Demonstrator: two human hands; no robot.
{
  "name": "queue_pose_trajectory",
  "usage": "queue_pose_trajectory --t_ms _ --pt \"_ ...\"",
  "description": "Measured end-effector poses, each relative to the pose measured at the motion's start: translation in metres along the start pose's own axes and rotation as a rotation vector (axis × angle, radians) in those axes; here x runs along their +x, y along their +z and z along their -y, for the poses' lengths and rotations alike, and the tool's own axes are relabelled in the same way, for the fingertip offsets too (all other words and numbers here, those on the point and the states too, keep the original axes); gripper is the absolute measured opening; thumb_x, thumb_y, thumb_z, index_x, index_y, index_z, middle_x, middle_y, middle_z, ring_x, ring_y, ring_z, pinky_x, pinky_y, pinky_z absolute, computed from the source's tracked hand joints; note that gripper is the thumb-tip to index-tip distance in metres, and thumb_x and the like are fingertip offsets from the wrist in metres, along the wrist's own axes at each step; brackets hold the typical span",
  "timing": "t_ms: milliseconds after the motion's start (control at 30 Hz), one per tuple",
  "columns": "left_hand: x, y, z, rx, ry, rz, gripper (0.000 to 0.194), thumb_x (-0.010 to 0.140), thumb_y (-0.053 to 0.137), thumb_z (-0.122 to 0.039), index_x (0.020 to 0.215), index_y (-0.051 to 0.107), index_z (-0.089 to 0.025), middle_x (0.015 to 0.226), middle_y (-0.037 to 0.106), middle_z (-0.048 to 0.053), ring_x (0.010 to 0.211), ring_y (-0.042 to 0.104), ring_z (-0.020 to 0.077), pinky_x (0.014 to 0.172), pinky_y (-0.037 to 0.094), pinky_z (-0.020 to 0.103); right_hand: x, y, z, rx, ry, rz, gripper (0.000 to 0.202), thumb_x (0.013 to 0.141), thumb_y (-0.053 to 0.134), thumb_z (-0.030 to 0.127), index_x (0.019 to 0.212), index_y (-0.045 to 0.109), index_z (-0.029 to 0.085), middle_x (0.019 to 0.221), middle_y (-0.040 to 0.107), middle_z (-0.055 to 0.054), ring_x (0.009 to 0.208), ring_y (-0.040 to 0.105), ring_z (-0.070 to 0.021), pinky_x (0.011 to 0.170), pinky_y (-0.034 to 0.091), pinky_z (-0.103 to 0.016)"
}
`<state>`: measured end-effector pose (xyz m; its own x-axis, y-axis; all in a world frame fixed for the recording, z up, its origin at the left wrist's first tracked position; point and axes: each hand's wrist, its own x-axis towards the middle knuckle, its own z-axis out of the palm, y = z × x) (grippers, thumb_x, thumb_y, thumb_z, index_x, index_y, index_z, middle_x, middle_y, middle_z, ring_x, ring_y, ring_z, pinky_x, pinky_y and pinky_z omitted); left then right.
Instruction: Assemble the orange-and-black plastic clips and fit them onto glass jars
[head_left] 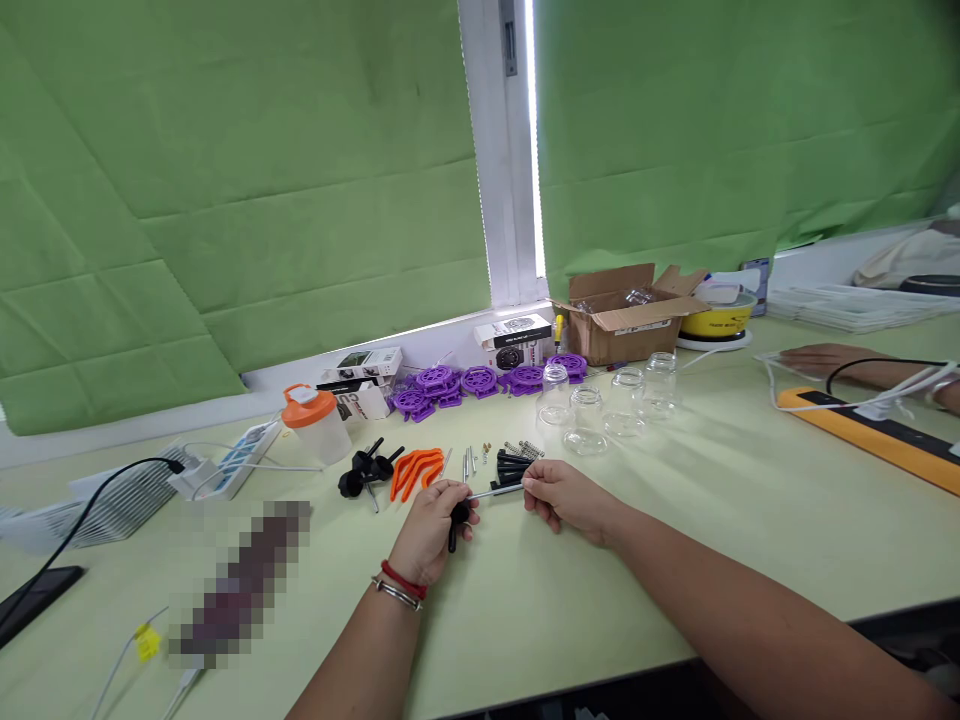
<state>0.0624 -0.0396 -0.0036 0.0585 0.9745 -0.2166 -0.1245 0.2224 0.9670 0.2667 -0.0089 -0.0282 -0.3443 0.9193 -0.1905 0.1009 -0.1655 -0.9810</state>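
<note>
My left hand [439,525], with a red band and a silver bracelet at its wrist, is closed around a small black part [458,514]. A thin metal rod [495,491] runs from that part to the right. The rod's far end is pinched by the fingertips of my right hand [566,500]. Just behind my hands lie black pieces [513,467], springs [523,449] and loose metal pins [469,461]. Orange handles [417,472] and black parts with rods [367,470] are to the left.
Purple wheel-like parts [478,381] line the back, near an open cardboard box [626,330]. Glass jars [586,425] stand behind my right hand. An orange-lidded shaker [318,425] is at left. Another person's hand [825,360] rests beyond an orange power strip [877,442].
</note>
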Motion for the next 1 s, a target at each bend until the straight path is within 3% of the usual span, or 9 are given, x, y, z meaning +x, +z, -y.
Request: queue_pose_trajectory --t_ms 167,333,400,467,533,633,700,800,1000 --pt "-0.005 -0.002 -0.006 0.191 0.075 0.017 0.020 0.075 0.059 -0.038 0.078 0.055 -0.018 0.075 0.058 0.003 0.063 0.056 0.0141 0.046 0.040 0.022 0.000 0.000 0.000 0.001 -0.020 0.005 0.013 0.084 0.049 0.028 0.077 0.048 0.018 0.066 0.056 0.001 0.046 0.042 -0.0063 0.036 0.035 -0.017" --pt "-0.015 -0.009 -0.018 0.698 0.317 0.096 0.021 0.071 0.065 -0.037 0.080 0.061 -0.019 0.067 0.053 -0.001 0.062 0.048 0.0126 0.055 0.039 0.023 -0.005 0.000 0.005 0.001 -0.040 0.046 0.016 0.084 0.052 0.033 0.080 0.048 0.018 0.068 0.057 0.001 0.049 0.042 -0.0063 0.039 0.036 -0.017" --pt "-0.017 -0.017 -0.022 0.795 0.397 0.091 0.020 0.072 0.065 -0.038 0.078 0.062 -0.019 0.069 0.054 -0.001 0.063 0.048 0.0132 0.058 0.039 0.024 -0.006 -0.001 0.005 -0.003 -0.043 0.066 0.019 0.083 0.054 0.036 0.082 0.048 0.018 0.069 0.057 0.001 0.049 0.042 -0.0060 0.040 0.036 -0.017" --pt "-0.017 -0.031 -0.029 0.791 0.437 -0.027 0.025 0.073 0.062 -0.042 0.082 0.064 -0.019 0.073 0.058 0.001 0.065 0.051 0.0146 0.060 0.042 0.025 -0.007 -0.002 0.004 0.000 -0.044 0.080 0.021 0.082 0.055 0.038 0.084 0.049 0.018 0.070 0.057 0.001 0.050 0.042 -0.0060 0.041 0.036 -0.017" --pt "-0.018 -0.052 -0.036 0.756 0.455 -0.334 0.031 0.074 0.060 -0.047 0.088 0.063 -0.019 0.080 0.063 0.003 0.070 0.056 0.0175 0.065 0.045 0.028 -0.007 -0.003 0.002 0.000 -0.038 0.090 0.022 0.082 0.056 0.039 0.086 0.050 0.018 0.071 0.057 0.001 0.051 0.043 -0.0062 0.042 0.036 -0.018" --pt "-0.019 -0.091 -0.045 0.944 0.265 -0.977 0.036 0.076 0.052 -0.051 0.090 0.063 -0.020 0.079 0.066 0.008 0.076 0.061 0.0255 0.066 0.046 0.034 -0.007 -0.003 0.001 -0.020 -0.026 0.095 0.022 0.083 0.055 0.039 0.088 0.052 0.018 0.071 0.057 0.001 0.052 0.043 -0.0063 0.043 0.037 -0.018" --pt "-0.020 -0.113 -0.047 1.089 0.029 -1.144 0.041 0.078 0.046 -0.052 0.096 0.062 -0.020 0.092 0.067 0.014 0.085 0.062 0.0327 0.067 0.047 0.040 -0.006 -0.003 0.001 -0.039 -0.022 0.099 0.022 0.083 0.055 0.039 0.088 0.052 0.017 0.071 0.056 0.001 0.052 0.042 -0.0062 0.043 0.036 -0.018" --pt "-0.015 -0.131 -0.043 1.185 -0.165 -1.099 0.047 0.078 0.044 -0.052 0.108 0.058 -0.019 0.103 0.066 0.018 0.092 0.063 0.0359 0.067 0.048 0.043 -0.006 -0.002 0.001 -0.049 -0.017 0.102 0.022 0.083 0.055 0.039 0.086 0.052 0.017 0.070 0.056 0.001 0.052 0.042 -0.0061 0.043 0.036 -0.018" --pt "0.001 -0.131 -0.030 1.239 -0.248 -0.969 0.039 0.072 0.050 -0.050 0.090 0.063 -0.017 0.101 0.067 0.022 0.091 0.063 0.0393 0.063 0.048 0.045 -0.005 -0.002 0.000 -0.050 -0.018 0.107 0.024 0.083 0.055 0.041 0.084 0.052 0.017 0.071 0.056 0.001 0.052 0.042 -0.0059 0.043 0.037 -0.018"
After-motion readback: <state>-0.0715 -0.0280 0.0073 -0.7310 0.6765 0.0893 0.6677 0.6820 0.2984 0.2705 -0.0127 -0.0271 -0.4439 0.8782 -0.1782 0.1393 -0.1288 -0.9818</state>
